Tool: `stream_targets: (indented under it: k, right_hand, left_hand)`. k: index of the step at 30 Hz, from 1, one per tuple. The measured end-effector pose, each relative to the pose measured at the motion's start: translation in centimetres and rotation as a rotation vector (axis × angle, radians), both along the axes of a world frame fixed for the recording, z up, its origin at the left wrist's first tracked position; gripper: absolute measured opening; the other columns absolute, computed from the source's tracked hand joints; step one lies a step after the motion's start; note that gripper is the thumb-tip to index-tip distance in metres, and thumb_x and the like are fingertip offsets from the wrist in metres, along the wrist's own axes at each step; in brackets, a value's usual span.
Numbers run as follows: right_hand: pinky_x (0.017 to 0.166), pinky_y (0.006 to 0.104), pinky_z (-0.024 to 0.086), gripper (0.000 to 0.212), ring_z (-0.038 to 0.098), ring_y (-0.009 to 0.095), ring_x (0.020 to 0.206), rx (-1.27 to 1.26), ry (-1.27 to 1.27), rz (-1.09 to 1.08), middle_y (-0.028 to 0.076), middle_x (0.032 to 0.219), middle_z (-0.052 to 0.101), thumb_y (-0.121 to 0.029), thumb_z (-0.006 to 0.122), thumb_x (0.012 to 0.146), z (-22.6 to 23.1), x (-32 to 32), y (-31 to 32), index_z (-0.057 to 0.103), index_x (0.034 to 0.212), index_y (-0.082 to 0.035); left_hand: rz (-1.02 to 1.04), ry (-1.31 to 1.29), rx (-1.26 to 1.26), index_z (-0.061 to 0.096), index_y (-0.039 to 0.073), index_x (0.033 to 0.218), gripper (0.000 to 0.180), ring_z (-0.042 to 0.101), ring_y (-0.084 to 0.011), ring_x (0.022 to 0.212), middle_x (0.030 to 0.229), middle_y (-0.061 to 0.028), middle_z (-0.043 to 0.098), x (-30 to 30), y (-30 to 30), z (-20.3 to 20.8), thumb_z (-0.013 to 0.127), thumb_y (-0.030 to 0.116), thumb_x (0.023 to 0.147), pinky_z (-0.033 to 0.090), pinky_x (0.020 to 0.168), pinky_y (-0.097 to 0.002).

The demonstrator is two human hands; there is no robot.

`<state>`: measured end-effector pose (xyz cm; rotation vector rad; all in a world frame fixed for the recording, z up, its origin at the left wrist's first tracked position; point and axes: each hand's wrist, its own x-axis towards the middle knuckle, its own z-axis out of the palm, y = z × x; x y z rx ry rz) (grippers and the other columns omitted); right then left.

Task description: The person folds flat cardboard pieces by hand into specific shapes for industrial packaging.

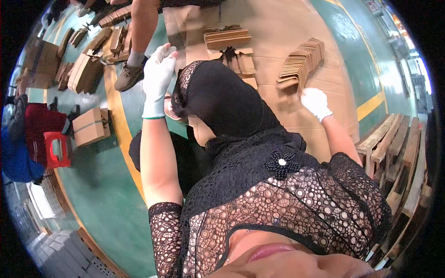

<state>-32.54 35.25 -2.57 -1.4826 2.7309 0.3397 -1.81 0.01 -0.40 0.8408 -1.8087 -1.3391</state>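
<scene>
A: Look at the right grip (316,104), gloved in white, fingers curled in tight, right at the near end of that fanned cardboard stack (302,62)!

B: Has it got a piece pinched?

A: Can't make that out. The fingertips are tucked away and blurred; a thin brown edge comes down to the glove, touching or nearly so. The stack itself runs outward from that grip, leaning over like toppled dominoes on a big flat cardboard sheet (278,18).

B: And the left grip (158,69)?

A: Well apart, on the other side of the black-clad knee (222,92)! White glove too, fingers loosely bent, nothing visible in it, though the palm is hidden. A co-worker's shoe (131,74) sits just to its left.

B: Anything between the two?

A: Yes, farther out than the right grip and to its left, a second cardboard stack (227,38), with a third cardboard stack (245,64) peeking out beyond the knee.

B: How would that fanned one handle?

A: Light piece by piece, I'd judge, heavier as a bundle. Stiff along the folds, easily creased at the corners, and it looks loose, so it could splay. I'd cup both ends and squeeze inward; cotton-looking gloves may slide a little on smooth board.
</scene>
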Motion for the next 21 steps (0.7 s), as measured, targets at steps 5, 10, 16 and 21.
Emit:
stream_targets:
  k: [5, 10, 16, 21]
  right_hand:
    - [0.063, 0.0447, 0.049, 0.023, 0.063, 0.033, 0.070, 0.033, -0.025, -0.109, 0.015, 0.074, 0.065, -0.026, 0.050, 0.080, -2.7, 0.9, 0.9, 0.065, 0.074, -0.009]
    - [0.061, 0.0443, 0.049, 0.022, 0.064, 0.032, 0.070, 0.034, 0.037, -0.126, 0.014, 0.075, 0.065, -0.024, 0.050, 0.078, -5.2, -2.4, -0.3, 0.066, 0.074, -0.009]
    - [0.062, 0.0451, 0.049, 0.023, 0.064, 0.031, 0.071, 0.069, 0.035, -0.179, 0.015, 0.072, 0.065, -0.026, 0.052, 0.077, -4.9, -2.6, -1.2, 0.065, 0.072, -0.007]
    - [0.071, 0.0428, 0.048, 0.056, 0.055, 0.032, 0.105, 0.005, 0.012, -0.354, 0.020, 0.126, 0.048, -0.032, 0.061, 0.075, -3.0, -1.0, -2.9, 0.047, 0.122, -0.005]
  left_hand:
    - [-0.005, -0.044, -0.027, 0.054, -0.004, 0.116, 0.037, 0.056, -0.0114, 0.093, 0.105, -0.0103, 0.062, 1.0, 0.0, -0.8, 0.059, 0.016, 0.084, 0.041, 0.085, -0.0237]
    - [0.000, 0.035, 0.116, 0.051, -0.008, 0.118, 0.040, 0.057, -0.0124, 0.092, 0.107, -0.0118, 0.061, 1.2, 0.6, 0.3, 0.057, 0.013, 0.085, 0.043, 0.083, -0.0244]
    - [0.026, 0.040, 0.123, 0.050, -0.008, 0.120, 0.040, 0.057, -0.0139, 0.094, 0.111, -0.0132, 0.060, 1.3, 0.0, 0.0, 0.057, 0.012, 0.085, 0.044, 0.084, -0.0257]
    - [0.009, -0.027, 0.067, 0.051, -0.007, 0.119, 0.040, 0.057, -0.0139, 0.095, 0.110, -0.0135, 0.060, 1.3, 0.1, -0.2, 0.057, 0.013, 0.086, 0.044, 0.085, -0.0257]
